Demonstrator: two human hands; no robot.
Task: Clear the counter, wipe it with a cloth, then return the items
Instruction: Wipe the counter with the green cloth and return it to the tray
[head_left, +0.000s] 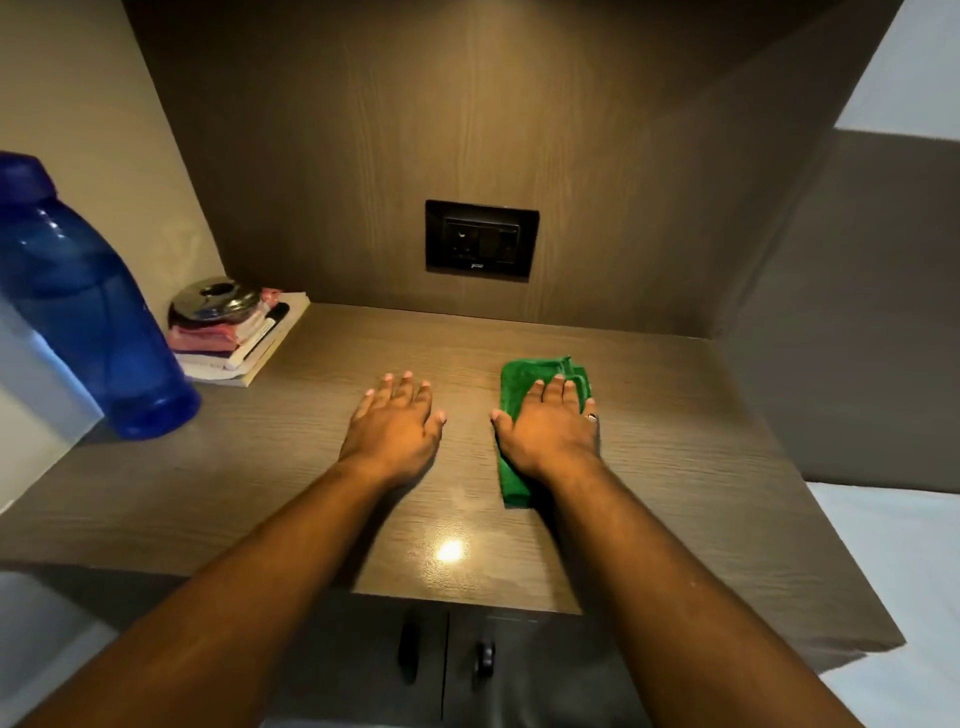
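A folded green cloth (519, 382) lies on the wooden counter (675, 431), right of centre. My right hand (550, 428) rests flat on top of it, fingers spread, a ring on one finger. My left hand (397, 421) lies palm down on the bare counter beside it, fingers apart, holding nothing. At the far left corner sits a stack of books (265, 345) with pink folded fabric (208, 335), a dark pen (272, 319) and a round steel lid or tin (215, 301) on top. A blue plastic bottle (88, 312) stands at the left edge.
A black wall socket (480, 239) is set in the wooden back panel. Wooden side walls close the nook on both sides. Cabinet doors with dark handles (410, 649) sit below the front edge. A white surface (904, 571) lies to the right.
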